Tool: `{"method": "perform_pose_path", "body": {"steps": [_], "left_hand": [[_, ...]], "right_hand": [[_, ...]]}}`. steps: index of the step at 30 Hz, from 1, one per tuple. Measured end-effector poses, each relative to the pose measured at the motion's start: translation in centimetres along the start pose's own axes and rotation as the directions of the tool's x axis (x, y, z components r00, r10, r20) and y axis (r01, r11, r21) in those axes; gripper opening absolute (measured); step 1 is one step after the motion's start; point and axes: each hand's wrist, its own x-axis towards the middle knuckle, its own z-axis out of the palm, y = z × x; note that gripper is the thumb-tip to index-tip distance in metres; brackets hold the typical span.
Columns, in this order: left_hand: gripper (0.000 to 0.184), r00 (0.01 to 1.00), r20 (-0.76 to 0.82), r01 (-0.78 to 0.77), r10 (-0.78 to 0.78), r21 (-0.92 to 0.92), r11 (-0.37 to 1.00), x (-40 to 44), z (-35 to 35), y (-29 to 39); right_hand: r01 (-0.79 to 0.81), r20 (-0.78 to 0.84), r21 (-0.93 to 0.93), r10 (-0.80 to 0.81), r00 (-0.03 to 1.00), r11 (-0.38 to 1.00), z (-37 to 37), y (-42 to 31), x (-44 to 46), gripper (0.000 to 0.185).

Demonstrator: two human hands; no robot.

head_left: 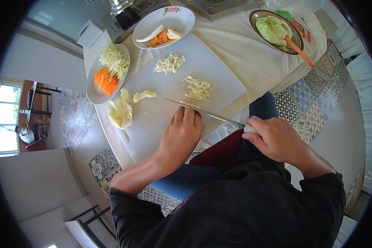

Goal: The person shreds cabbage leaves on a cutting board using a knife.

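My right hand (273, 136) is wrapped round the pale handle of a knife (215, 116). Its thin blade reaches left over the white cutting board (219, 70), passing just beyond my left fingertips. My left hand (184, 128) has its fingers bent and pressed together on a small piece of cabbage (189, 104), mostly covered by the fingers and blade. Near the knife tip lies a cabbage strip (145, 96), with a larger cabbage leaf (120, 110) at the board's left edge. Two piles of cut cabbage, one finer (197, 88) and one chunkier (169, 63), rest farther up.
An oval plate (96, 97) at the left carries shredded cabbage and carrot. Behind the board, a flowered bowl (186, 20) holds carrot shreds and white pieces. A brown-rimmed bowl (253, 17) with cabbage leaves and an orange-handled utensil (299, 51) stands at the far right.
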Motion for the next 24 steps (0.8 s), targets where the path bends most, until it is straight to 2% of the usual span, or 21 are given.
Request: {"method": "perform_pose_path", "body": {"steps": [6, 9, 16, 21, 24], "left_hand": [[0.016, 0.991, -0.112, -0.084, 0.074, -0.081, 0.993, -0.2, 0.2, 0.1], [0.016, 0.998, -0.049, -0.053, 0.047, -0.144, 0.988, -0.1, -0.2, 0.1], [0.014, 0.997, -0.075, -0.037, 0.031, -0.086, 0.996, -0.1, 0.2, 0.4], [0.013, 0.99, -0.134, -0.052, 0.043, -0.065, 0.997, 0.0, 0.5, 0.4], [0.015, 0.993, -0.112, -0.056, 0.048, -0.074, 0.996, 0.1, 0.3, 0.4]], "right_hand": [[-0.009, -0.011, -0.1, 0.008, 1.0, 0.995, 0.7, -0.1, 0.3, 0.031], [-0.008, -0.013, -0.109, 0.007, 1.0, 0.994, 1.0, -0.1, 0.1, 0.031], [-0.017, -0.012, -0.096, 0.015, 1.0, 0.995, 1.5, -0.1, -0.6, 0.031], [-0.069, 0.052, -0.127, 0.076, 0.996, 0.99, 1.0, -0.2, -1.5, 0.03], [-0.098, 0.08, -0.141, 0.11, 0.991, 0.985, 1.4, -0.3, -1.6, 0.03]]}}
